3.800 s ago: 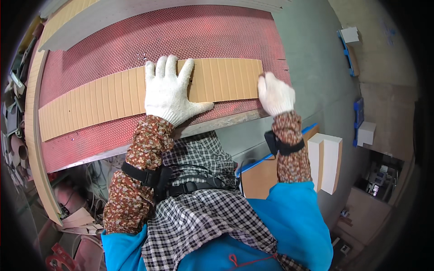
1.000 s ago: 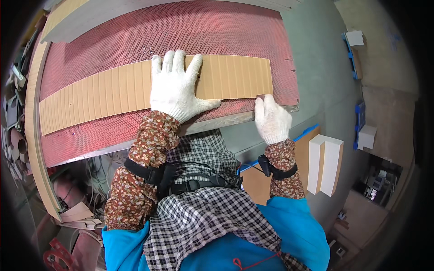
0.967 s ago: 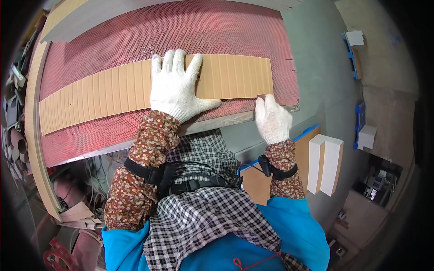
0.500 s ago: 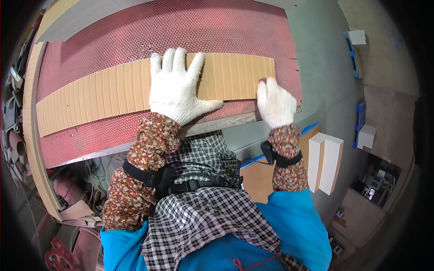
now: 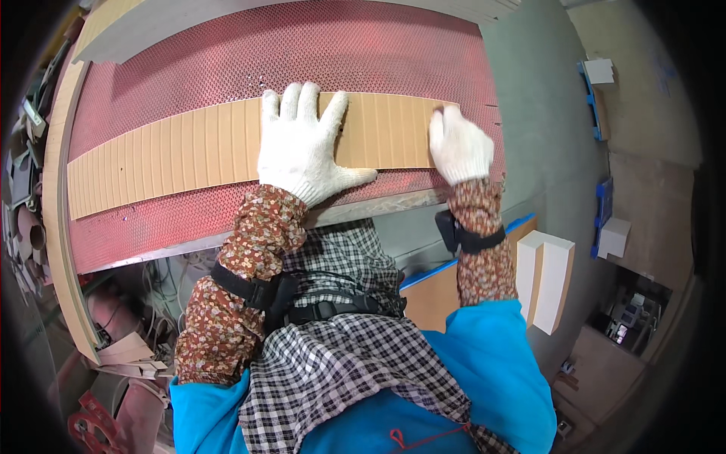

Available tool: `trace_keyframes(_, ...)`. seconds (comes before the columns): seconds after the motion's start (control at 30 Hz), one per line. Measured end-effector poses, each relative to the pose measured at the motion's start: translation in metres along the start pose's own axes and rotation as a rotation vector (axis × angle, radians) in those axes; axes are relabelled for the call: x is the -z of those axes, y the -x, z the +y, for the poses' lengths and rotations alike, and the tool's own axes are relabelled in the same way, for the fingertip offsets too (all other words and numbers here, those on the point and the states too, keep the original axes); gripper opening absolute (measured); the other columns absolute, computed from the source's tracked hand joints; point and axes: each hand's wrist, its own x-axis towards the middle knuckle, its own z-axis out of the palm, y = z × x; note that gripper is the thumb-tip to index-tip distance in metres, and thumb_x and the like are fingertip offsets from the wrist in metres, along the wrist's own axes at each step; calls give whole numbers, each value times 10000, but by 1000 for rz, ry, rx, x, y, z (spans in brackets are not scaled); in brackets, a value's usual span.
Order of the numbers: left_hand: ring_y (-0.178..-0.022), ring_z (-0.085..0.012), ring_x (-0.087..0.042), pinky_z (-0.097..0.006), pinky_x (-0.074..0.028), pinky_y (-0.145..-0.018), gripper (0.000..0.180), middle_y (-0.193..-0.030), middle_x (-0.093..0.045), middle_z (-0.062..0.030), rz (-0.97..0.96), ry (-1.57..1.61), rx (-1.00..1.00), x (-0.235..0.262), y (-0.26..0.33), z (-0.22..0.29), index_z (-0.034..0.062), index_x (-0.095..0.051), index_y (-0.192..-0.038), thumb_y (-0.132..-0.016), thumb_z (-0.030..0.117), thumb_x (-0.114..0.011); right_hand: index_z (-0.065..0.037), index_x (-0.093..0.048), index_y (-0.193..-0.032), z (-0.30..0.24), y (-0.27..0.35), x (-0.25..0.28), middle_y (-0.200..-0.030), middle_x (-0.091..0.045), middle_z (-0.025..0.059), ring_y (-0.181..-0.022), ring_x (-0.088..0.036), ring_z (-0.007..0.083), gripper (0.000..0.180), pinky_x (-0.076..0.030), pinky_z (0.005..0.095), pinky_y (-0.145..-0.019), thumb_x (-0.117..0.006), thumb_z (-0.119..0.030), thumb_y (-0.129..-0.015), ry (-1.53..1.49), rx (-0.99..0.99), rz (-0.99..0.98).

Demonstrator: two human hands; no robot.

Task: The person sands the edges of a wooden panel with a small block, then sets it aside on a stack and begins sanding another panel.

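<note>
A long tan board [image 5: 189, 144] with evenly spaced lines across it and a pale edge lies lengthwise on the red, honeycomb-textured tabletop [image 5: 181, 83]. My left hand [image 5: 301, 147], in a white knit glove, presses flat on the board near its middle, fingers spread and thumb out to the right past its near edge. My right hand [image 5: 461, 145], gloved likewise, is closed at the board's right end, fingers curled over the far part of that end. A small dark bit shows at its fingertips, too little to name. The glove hides part of the board's right end.
Wooden boards [image 5: 62, 151] edge the table at the left, and a pale long panel [image 5: 151, 34] lies along its far side. White-faced blocks [image 5: 550, 280] stand on a brown sheet at my right. Cables and red machinery [image 5: 113, 310] sit below left.
My right hand has moved away from me along the board's right end, still closed. My left hand keeps its flat press on the board. The whole view has shifted slightly.
</note>
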Motion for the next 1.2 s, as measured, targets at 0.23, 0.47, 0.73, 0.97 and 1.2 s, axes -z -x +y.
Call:
trace_keyframes(0.23, -1378, -422, -428, -671, -237, -1205, 1070, -1398, -502, -234, -12, 4, -6, 0, -1, 0, 98, -535, -1454, -623, 701, -838, -101, -668, -987, 11, 75, -2, -692, -717, 139, -619, -723, 349, 252, -573, 472, -575, -557, -321, -1037, -46, 55, 47)
trace_keyframes(0.47, -1375, -421, -426, -672, -240, -1201, 1057, -1393, -499, -230, -20, 18, -18, 0, -3, 3, 98, -534, -1452, -634, 699, -830, -85, -668, -991, 11, 16, -6, -735, -730, 168, -660, -741, 359, 300, -587, 500, -615, -525, -343, -1045, -54, 76, 94)
trace_keyframes(0.73, -1379, -422, -425, -663, -243, -1203, 1065, -1393, -501, -234, 32, 14, -17, -3, -1, -2, 94, -543, -1448, -630, 715, -824, -60, -670, -1092, -2, -39, -1, -869, -770, 193, -824, -768, 383, 402, -596, 545, -780, -455, -398, -1064, 16, 14, -6)
trace_keyframes(0.97, -1365, -414, -434, -643, -241, -1201, 1077, -1382, -506, -226, 32, 5, -19, -4, -2, -1, 97, -542, -1447, -615, 717, -832, -80, -670, -1056, 10, 45, 0, -718, -727, 147, -634, -730, 345, 290, -579, 485, -605, -529, -333, -1048, -68, 70, 33)
trace_keyframes(1.2, -1341, -406, -446, -636, -247, -1196, 1071, -1352, -512, -220, 69, 9, -34, -7, 0, -2, 92, -545, -1436, -614, 716, -831, -96, -635, -967, 11, 101, 6, -700, -711, 156, -624, -715, 367, 251, -564, 493, -589, -572, -331, -1028, -32, 83, -68)
